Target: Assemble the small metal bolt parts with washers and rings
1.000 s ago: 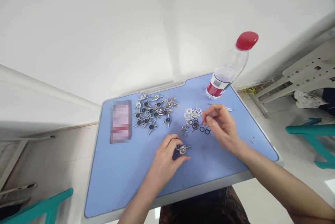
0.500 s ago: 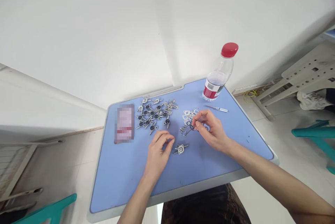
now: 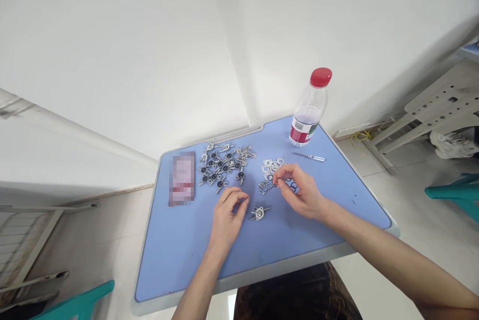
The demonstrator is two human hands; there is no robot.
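Metal fitting (image 3: 259, 213) lies just right of narrow, empty-looking left hand (image 3: 227, 215), long axis roughly left-right, farther from right hand (image 3: 302, 193) pinching thin tool (image 3: 269, 189).

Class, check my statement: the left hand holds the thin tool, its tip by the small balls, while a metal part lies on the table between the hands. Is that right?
Not quite: the head view shows the thin tool in the right hand, not the left. Its tip is by the small balls, and a metal part lies on the table between the hands.
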